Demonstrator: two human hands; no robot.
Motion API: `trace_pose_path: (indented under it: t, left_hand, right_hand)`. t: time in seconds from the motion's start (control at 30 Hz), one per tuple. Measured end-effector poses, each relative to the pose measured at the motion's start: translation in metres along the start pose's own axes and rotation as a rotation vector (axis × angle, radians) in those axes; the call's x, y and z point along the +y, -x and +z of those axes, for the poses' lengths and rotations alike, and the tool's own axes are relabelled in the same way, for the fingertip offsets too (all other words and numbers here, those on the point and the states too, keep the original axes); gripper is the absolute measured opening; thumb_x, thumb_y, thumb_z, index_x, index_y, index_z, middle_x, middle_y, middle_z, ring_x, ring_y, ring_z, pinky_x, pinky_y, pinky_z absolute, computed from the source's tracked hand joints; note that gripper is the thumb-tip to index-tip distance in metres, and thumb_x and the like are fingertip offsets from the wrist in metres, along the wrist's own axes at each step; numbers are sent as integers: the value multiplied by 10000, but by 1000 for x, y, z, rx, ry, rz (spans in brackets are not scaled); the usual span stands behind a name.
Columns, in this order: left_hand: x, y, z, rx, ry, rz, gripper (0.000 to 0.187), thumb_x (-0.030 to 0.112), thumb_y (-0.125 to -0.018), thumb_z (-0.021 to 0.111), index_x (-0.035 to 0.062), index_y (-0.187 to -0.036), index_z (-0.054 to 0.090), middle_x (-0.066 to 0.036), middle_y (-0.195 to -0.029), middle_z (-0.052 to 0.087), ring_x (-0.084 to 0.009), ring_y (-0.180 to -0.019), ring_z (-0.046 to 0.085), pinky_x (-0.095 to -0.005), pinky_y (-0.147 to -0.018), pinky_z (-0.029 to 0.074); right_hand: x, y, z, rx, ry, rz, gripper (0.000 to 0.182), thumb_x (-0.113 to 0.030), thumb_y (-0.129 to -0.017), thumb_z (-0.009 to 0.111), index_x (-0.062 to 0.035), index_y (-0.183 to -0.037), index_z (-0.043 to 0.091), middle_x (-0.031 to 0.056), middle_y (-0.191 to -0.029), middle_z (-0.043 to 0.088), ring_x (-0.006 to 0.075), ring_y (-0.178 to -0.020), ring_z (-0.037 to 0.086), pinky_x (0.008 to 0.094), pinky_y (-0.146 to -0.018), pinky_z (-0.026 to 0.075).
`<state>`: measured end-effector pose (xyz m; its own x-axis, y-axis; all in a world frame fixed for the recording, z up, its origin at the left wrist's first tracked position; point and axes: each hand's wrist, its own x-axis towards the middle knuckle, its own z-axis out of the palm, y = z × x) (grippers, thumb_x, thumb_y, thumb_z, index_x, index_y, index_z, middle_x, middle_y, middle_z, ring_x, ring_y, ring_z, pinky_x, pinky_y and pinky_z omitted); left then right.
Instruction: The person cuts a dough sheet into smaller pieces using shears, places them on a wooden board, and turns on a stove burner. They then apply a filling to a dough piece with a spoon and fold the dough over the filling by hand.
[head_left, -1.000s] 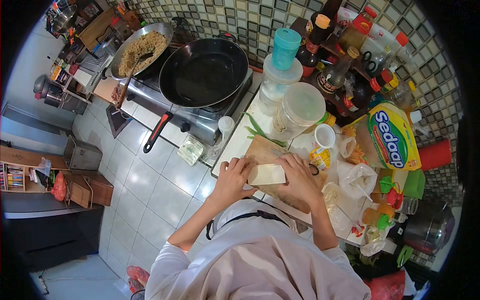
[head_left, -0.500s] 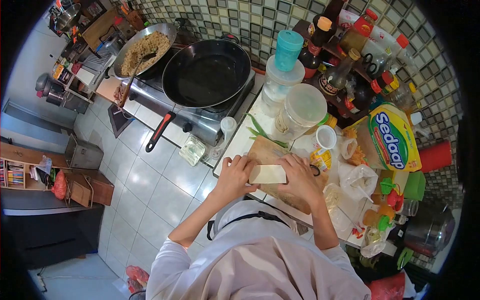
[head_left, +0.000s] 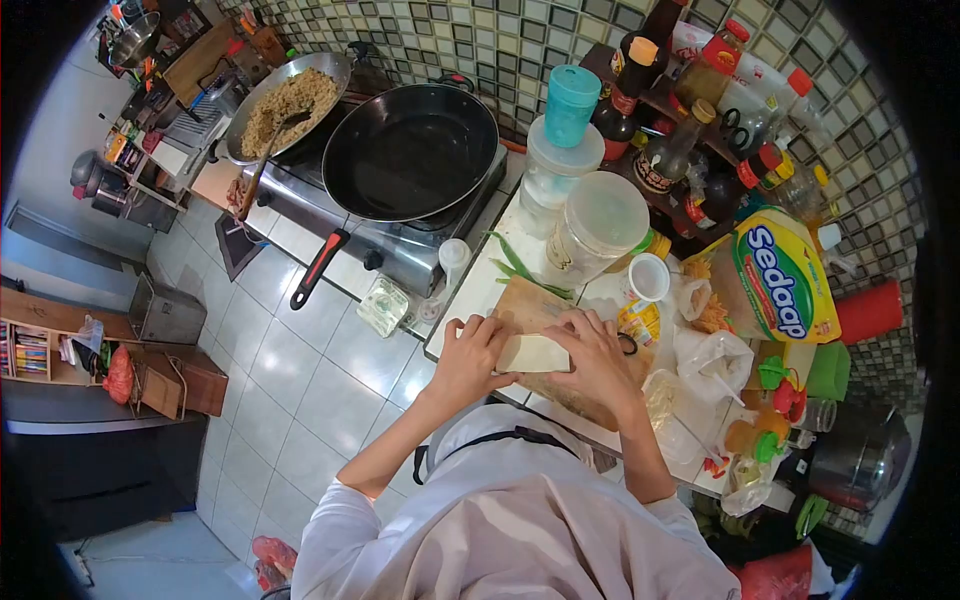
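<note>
A pale cream rectangular block [head_left: 534, 353] lies over a wooden cutting board [head_left: 525, 303] at the counter's front edge. My left hand [head_left: 472, 357] grips its left end, fingers curled around it. My right hand [head_left: 597, 358] holds its right end from above. What the block is made of cannot be told. Green beans [head_left: 515, 262] lie just beyond the board.
A black wok [head_left: 410, 150] with a red-tipped handle sits on the stove to the left, and a pan of fried rice [head_left: 285, 100] behind it. Plastic jars [head_left: 597, 222], sauce bottles, a yellow Sedaap pack [head_left: 778, 275] and plastic bags crowd the counter to the right.
Both hands stay on the block; my left fingers have curled further around its left end. The view has shifted slightly.
</note>
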<state>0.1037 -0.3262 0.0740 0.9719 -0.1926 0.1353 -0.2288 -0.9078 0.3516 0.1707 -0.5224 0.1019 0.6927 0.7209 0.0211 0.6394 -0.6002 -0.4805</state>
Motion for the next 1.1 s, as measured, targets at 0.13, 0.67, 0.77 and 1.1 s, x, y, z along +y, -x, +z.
trace_pose_path:
  t: [0.13, 0.67, 0.77, 1.1]
  left_hand:
    - [-1, 0, -1, -22, 16, 0, 597, 364, -548, 732, 87, -1042, 544, -49, -1007, 496, -220, -940, 451, -424, -830, 313]
    - [-1, 0, -3, 25, 23, 12, 566, 377, -571, 719, 89, -1027, 547, -45, -968, 502, -222, -917, 455, -423, -817, 314]
    - [-1, 1, -7, 27, 39, -21, 543, 384, -591, 713, 94, -1020, 550, -44, -950, 505, -224, -898, 461, -404, -791, 318]
    - [-10, 2, 2, 20, 77, -47, 481, 386, -618, 701, 89, -970, 561, -49, -924, 507, -225, -869, 468, -364, -750, 325]
  right_hand:
    - [-1, -1, 0, 26, 28, -7, 564, -182, -489, 756, -121, -1021, 577, 23, -1020, 473, 208, -952, 439, 350, -757, 336]
    - [3, 0, 5, 61, -31, 40, 475, -236, -587, 724, -123, -1022, 567, 33, -1018, 488, 211, -976, 443, 365, -765, 331]
    - [6, 0, 11, 69, 16, 42, 461, -257, -627, 704, -106, -1033, 548, 42, -1006, 499, 216, -982, 452, 372, -769, 332]
    - [3, -8, 14, -46, 55, 127, 385, -223, -618, 710, -60, -925, 544, 78, -942, 487, 255, -975, 458, 372, -799, 345]
